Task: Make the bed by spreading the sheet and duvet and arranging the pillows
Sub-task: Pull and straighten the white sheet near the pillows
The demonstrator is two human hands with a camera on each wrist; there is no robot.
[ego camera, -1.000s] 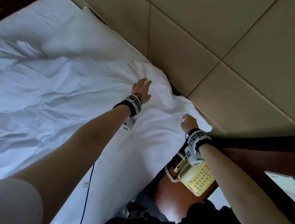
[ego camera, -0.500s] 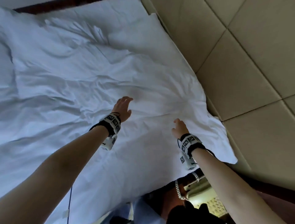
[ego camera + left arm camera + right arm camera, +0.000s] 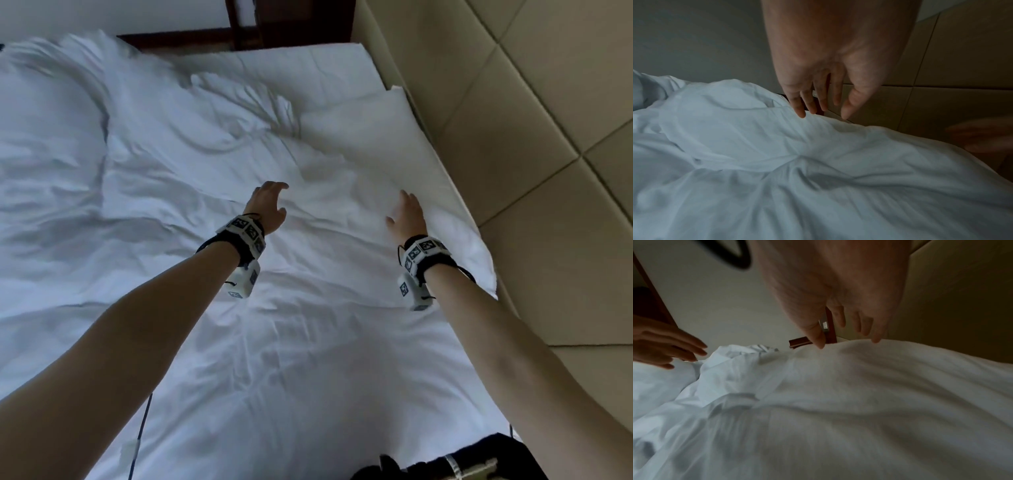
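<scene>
A white duvet lies rumpled over the bed, with deep creases toward the far side. A white pillow lies along the right edge beside the headboard. My left hand hovers just above the duvet near the middle, fingers relaxed and slightly bent, holding nothing; the left wrist view shows its fingertips above the fabric. My right hand reaches over the near end of the pillow with straight fingers, and its fingertips hang just over the white cloth.
A beige padded headboard runs along the right side of the bed. Dark wooden furniture stands beyond the far edge. A thin cable hangs from my left arm. A dark object sits at the bottom right.
Both hands have moved further across the bed, away from the near corner. The right hand has opened out over the pillow. The view has swung off the bedside phone.
</scene>
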